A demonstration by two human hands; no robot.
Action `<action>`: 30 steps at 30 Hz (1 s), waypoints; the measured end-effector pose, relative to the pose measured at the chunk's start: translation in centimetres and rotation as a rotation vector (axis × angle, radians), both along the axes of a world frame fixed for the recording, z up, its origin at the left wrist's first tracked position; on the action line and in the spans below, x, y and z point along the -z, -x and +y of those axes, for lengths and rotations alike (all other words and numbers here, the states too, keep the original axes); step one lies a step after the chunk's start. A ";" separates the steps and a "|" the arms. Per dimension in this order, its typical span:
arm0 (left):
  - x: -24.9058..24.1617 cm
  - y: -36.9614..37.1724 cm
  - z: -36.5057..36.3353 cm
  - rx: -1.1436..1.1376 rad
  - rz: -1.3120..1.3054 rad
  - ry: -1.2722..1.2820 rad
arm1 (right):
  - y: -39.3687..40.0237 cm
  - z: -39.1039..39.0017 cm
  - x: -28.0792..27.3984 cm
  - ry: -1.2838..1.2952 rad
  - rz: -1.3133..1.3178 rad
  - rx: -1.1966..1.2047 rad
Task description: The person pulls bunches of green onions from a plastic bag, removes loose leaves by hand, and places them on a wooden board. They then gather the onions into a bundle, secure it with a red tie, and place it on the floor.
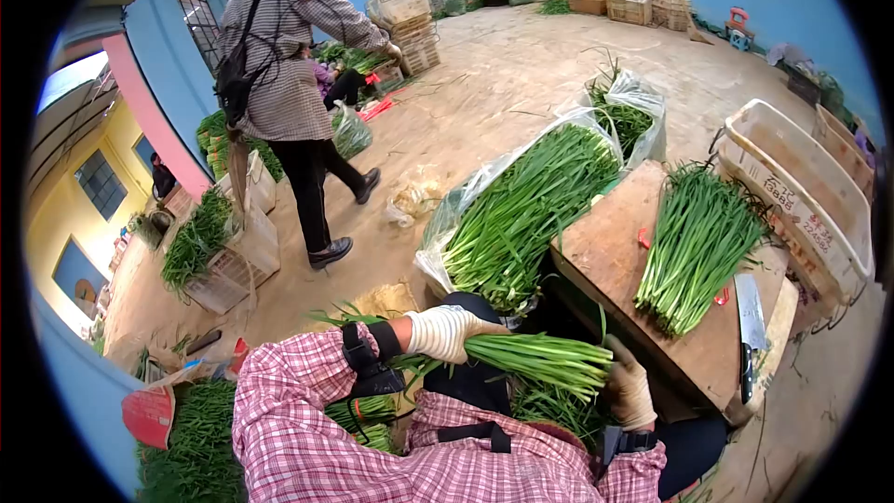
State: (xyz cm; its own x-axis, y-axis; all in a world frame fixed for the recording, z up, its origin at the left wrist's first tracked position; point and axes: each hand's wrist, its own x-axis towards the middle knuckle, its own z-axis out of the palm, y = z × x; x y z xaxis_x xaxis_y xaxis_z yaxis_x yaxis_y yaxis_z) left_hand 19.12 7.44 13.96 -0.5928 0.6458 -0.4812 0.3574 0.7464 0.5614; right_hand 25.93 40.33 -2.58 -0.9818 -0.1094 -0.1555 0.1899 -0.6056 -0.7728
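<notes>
My left hand [451, 333], in a whitish work glove, is wrapped around a bunch of garlic chives [545, 360] held sideways over my lap. Its pale stem ends point right, towards my right hand [630, 389], also gloved. That hand stands upright against the stem ends, fingers raised and partly hidden; a single green leaf [603, 323] rises by its fingertips. More loose chives [559, 413] lie below the bunch. Tied bundles [365, 414] rest under my left arm. A large pile of chives [703, 247] lies on the wooden board [605, 237] to the right.
A cleaver [751, 326] lies at the board's right edge. Beyond the board stand stacked plastic crates [801, 191]. A clear bag [438, 247] full of chives [531, 210] sits ahead. A person [289, 65] walks at the left, near crates [237, 265] of greens.
</notes>
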 end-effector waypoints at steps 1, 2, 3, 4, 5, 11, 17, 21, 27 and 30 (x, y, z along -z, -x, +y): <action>0.3 0.1 0.0 0.008 0.001 0.001 | 0.0 -1.0 -0.6 -0.156 0.046 0.010; 0.9 0.3 -0.4 0.008 -0.008 -0.043 | -0.1 -0.7 -1.0 -0.228 0.061 0.054; 1.3 0.4 -0.9 0.006 -0.017 -0.085 | -0.3 0.7 -1.5 -0.314 -0.013 0.044; 1.4 0.3 -1.5 -0.026 -0.058 -0.131 | -0.1 1.8 -0.3 -0.196 -0.050 0.164; 1.8 0.1 -2.0 -0.021 -0.057 -0.130 | -0.2 2.4 0.4 -0.078 -0.087 0.283; 1.4 -0.1 -0.4 -0.105 -0.160 -0.003 | -1.4 -1.7 -5.0 -0.530 -0.138 -0.061; 1.5 0.1 -1.9 -0.177 -0.280 -0.348 | -0.8 2.4 -3.1 -0.600 0.142 0.034; -0.6 -0.1 -0.2 -0.491 -0.417 -0.186 | -1.3 5.0 1.7 -0.860 -0.272 0.109; 0.0 -0.4 1.2 -0.495 -0.335 -0.219 | 1.4 0.4 -3.0 -0.415 0.087 0.111; 0.0 -0.5 1.2 -0.483 -0.360 -0.205 | 1.7 1.2 -2.4 -0.260 -0.026 0.189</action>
